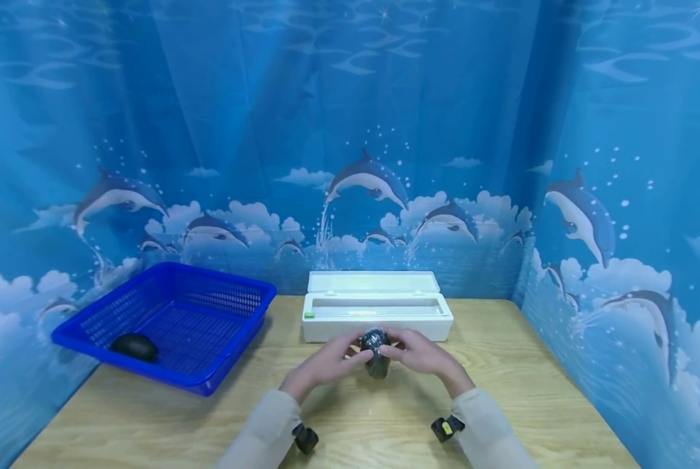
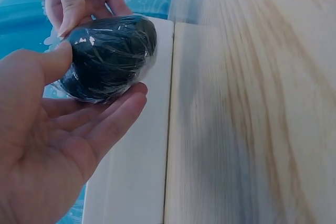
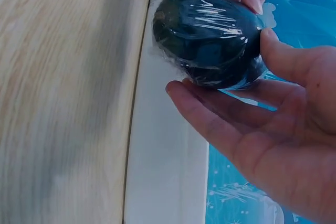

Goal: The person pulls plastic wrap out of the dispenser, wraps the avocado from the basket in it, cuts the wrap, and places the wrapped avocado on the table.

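Both hands hold a dark, egg-shaped avocado [image 1: 376, 366] wrapped in clear, wrinkled cling film, raised in front of a white box. My left hand [image 1: 331, 361] grips one side, its thumb on top and its fingers beneath, as the left wrist view shows. From the other side, my right hand [image 1: 424, 355] holds the same avocado [image 3: 210, 43] between thumb and fingers. The film lies glossy and creased over the skin, with a loose fringe along the edge. Directly behind the hands stands the white cling film dispenser [image 1: 379, 329], its lid [image 1: 373, 282] raised and a green piece [image 1: 309, 315] at its left end.
A blue plastic basket [image 1: 209, 384] stands on the left of the wooden table [image 1: 379, 423]. In its near left corner lies another dark oval avocado [image 1: 135, 347]. A blue dolphin-print curtain [image 1: 291, 130] hangs behind and along both sides of the table.
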Demonstrator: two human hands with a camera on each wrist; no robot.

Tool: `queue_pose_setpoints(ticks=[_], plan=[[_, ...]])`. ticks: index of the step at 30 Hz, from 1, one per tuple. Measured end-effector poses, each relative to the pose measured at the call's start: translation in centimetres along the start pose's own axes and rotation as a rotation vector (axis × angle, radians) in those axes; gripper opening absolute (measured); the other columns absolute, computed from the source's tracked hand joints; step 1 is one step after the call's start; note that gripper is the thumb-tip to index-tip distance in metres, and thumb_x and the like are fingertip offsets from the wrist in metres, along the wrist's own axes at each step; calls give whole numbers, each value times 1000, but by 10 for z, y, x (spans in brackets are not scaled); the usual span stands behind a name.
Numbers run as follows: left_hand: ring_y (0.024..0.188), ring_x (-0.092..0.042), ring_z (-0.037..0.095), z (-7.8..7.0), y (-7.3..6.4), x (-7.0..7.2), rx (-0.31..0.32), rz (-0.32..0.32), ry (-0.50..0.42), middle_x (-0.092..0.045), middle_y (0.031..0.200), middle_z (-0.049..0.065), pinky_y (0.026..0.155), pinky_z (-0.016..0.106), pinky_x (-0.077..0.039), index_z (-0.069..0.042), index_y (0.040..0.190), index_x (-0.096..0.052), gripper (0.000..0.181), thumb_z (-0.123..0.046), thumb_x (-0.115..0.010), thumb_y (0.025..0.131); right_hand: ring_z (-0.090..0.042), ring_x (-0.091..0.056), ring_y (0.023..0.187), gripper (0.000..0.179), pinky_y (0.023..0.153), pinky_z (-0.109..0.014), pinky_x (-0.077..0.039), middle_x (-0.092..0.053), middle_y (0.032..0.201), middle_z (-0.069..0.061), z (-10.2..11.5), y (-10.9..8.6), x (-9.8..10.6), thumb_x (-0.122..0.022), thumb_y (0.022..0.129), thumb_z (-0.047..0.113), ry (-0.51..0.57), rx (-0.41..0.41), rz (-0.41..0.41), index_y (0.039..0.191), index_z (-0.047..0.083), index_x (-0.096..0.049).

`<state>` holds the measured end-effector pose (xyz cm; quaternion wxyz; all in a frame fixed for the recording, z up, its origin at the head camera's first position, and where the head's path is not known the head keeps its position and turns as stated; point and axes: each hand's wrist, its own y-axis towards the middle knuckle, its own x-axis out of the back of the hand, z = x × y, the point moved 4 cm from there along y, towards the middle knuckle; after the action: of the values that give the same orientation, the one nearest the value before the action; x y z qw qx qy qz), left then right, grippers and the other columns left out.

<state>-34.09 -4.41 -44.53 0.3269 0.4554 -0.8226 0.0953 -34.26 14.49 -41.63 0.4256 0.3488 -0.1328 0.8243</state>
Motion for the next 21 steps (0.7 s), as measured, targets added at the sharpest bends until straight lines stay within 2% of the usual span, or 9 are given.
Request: queue_pose_setpoints(ticks=[6, 13, 17, 21], plan=[[113, -68, 21, -4, 3, -2, 21, -50, -46, -64, 142, 12, 93, 34, -59, -16, 152, -49, 54, -43, -54, 106, -33, -64, 122, 45, 100, -47, -58, -63, 140, -20, 2, -1, 3, -55, 107, 20, 50, -61, -41, 148, 2, -53], [109, -72, 27, -11, 5, -5, 59, -125, -144, -58, 146, 23, 89, 35, -63, -12, 155, -44, 56, -39, -54, 107, -35, -69, 113, 49, 91, -44, -63, -60, 136, -30, 3, -6, 7, -55, 108, 24, 124, -162, -128, 149, -1, -46], [110, -73, 34, -18, 10, -8, 37, -137, -149, -56, 146, 26, 90, 39, -63, -11, 154, -42, 54, -35, -55, 107, -39, -69, 114, 47, 89, -46, -63, -58, 135, -32, 3, -11, 12, -55, 108, 24, 169, -205, -175, 149, 2, -45], [106, -74, 32, -27, 17, -13, 22, -124, -137, -58, 145, 25, 88, 37, -63, -13, 152, -45, 50, -31, -57, 106, -40, -67, 118, 48, 90, -46, -63, -58, 138, -31, -1, -18, 19, -54, 108, 23, 161, -232, -181, 150, 2, -46]])
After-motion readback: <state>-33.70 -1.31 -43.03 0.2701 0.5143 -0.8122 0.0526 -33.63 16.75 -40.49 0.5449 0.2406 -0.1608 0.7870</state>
